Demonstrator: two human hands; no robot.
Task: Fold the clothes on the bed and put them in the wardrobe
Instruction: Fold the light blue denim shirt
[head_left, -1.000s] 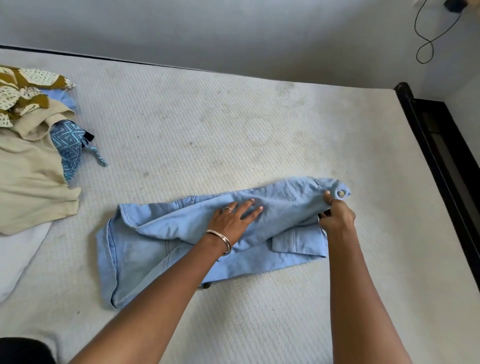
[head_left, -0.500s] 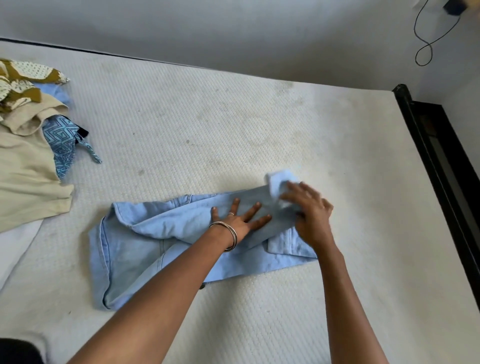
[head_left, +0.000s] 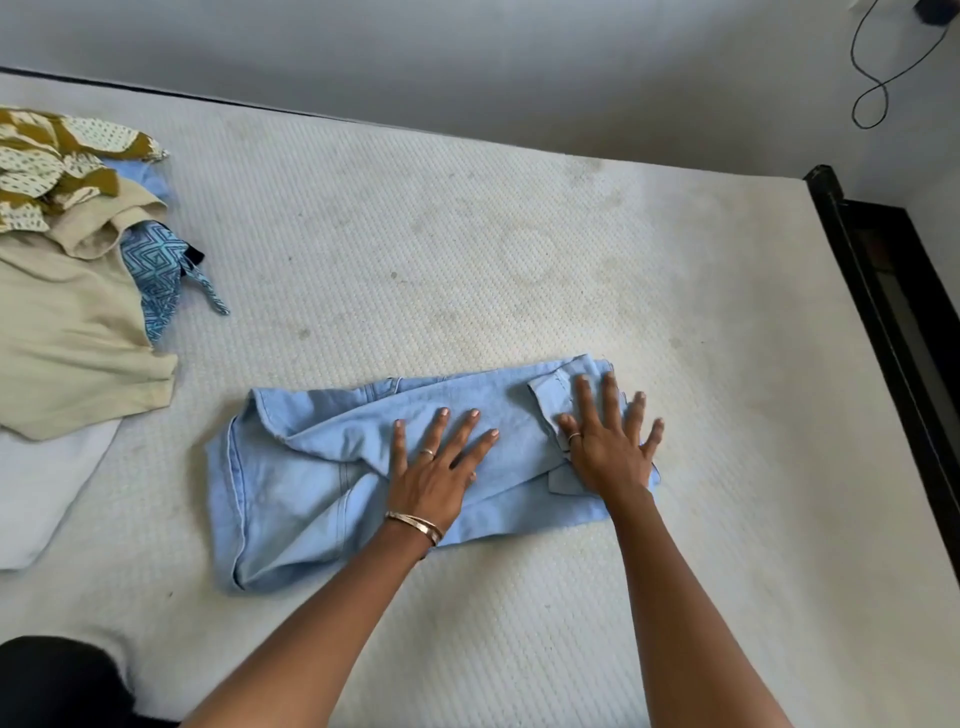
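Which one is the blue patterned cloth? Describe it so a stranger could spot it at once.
Start at the mattress and go to the clothes pile at its left edge. The patterned cloth pokes out from the right side of the beige garment. It alone has a blue zigzag print and a thin trailing strap.

right hand (head_left: 608, 447) released sleeve, now pressing flat

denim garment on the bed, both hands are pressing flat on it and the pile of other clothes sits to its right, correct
Not quite. Both the left hand and the right hand do press flat, fingers spread, on the light blue denim garment. But the pile of other clothes lies to its left, near the mattress edge, not to its right. The head view shows this.
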